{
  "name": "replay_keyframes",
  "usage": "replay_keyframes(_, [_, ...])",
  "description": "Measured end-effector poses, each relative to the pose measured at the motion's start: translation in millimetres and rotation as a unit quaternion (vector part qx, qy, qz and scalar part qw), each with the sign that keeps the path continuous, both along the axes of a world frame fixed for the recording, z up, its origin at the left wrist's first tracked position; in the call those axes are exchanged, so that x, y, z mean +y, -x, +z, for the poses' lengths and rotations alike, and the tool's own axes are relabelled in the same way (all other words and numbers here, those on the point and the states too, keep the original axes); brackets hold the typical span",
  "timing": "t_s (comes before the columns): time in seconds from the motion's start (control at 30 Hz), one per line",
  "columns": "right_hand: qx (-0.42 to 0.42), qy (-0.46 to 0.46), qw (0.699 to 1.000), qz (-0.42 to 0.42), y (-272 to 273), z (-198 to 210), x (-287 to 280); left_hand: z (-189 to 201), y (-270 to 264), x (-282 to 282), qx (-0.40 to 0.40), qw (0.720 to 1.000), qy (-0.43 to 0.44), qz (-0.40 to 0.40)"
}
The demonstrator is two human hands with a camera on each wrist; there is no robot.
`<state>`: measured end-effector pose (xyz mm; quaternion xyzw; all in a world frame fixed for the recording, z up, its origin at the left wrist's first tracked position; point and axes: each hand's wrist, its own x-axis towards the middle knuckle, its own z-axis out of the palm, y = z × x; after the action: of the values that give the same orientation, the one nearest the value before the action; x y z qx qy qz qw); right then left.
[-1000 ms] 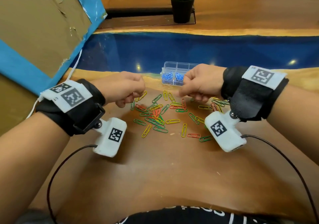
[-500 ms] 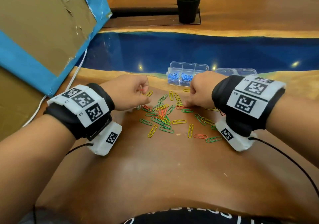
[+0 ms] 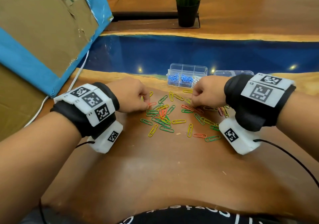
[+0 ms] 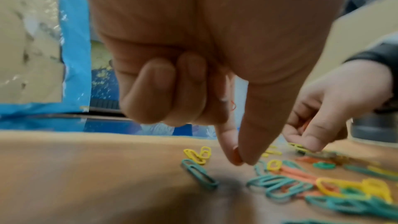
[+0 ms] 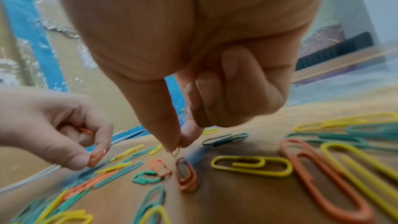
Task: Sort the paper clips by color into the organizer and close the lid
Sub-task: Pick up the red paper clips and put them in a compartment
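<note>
Loose green, yellow and orange paper clips (image 3: 165,118) lie scattered on the wooden table. My left hand (image 3: 147,104) is at the pile's left edge, its thumb and forefinger pinching an orange clip (image 5: 95,157) low over the wood. My right hand (image 3: 192,104) is at the pile's far right, and its thumb and forefinger pinch a yellow clip (image 5: 175,151) just above the table. Behind the pile stands the clear organizer (image 3: 187,70), with blue clips (image 3: 179,79) in two front compartments and pale clips in a third. Its lid (image 3: 233,73) lies open to the right.
A cardboard box with blue tape (image 3: 43,25) leans at the left, with a white cable (image 3: 77,79) below it. A potted plant (image 3: 187,8) stands far back. A blue resin strip (image 3: 172,51) crosses the table behind the organizer.
Both hands have come down from just above the pile to the table. The left now pinches an orange clip, the right a yellow one.
</note>
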<state>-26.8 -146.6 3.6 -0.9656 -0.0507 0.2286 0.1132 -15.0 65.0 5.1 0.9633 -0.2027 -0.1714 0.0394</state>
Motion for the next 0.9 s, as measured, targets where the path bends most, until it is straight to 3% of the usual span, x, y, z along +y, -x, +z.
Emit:
replay_keyframes(0.1, [0.048,-0.053,0.997,-0.037,-2.2,0.9,-4.9,-1.0,1.8,-1.0,0.035,0.998,0.048,0.017])
replay_keyframes(0.2, [0.127,-0.2,0.962,-0.134,-6.3,1.0,-8.1,-3.8,1.8,-2.5,0.102,0.983,0.133,0.069])
replay_keyframes(0.27, [0.125,-0.225,0.956,-0.14,-7.4,0.9,-10.2,-5.6,0.8,-2.4,0.126,0.975,0.162,0.08])
replay_keyframes(0.4, [0.074,-0.167,0.981,-0.064,-8.3,1.3,-10.5,-5.9,-0.5,-1.9,0.117,0.975,0.171,0.08])
replay_keyframes(0.5, [-0.006,-0.029,1.0,0.003,-0.6,3.5,-6.5,-5.8,1.3,-1.8,0.109,0.974,0.176,0.094])
replay_keyframes(0.6, [-0.037,0.073,0.996,0.037,6.9,2.4,-0.9,-5.1,0.4,-8.8,0.165,0.942,0.247,0.16])
replay_keyframes(0.67, [-0.019,0.082,0.996,0.035,9.0,0.5,2.2,-2.7,-1.2,-16.2,0.235,0.892,0.309,0.232])
replay_keyframes(0.73, [-0.001,0.084,0.996,0.039,9.8,0.3,4.0,-1.5,-1.7,-21.6,0.272,0.86,0.354,0.247])
replay_keyframes(0.9, [0.043,0.024,0.999,0.013,2.2,4.0,-3.5,-5.2,-1.5,-27.2,0.262,0.849,0.409,0.207])
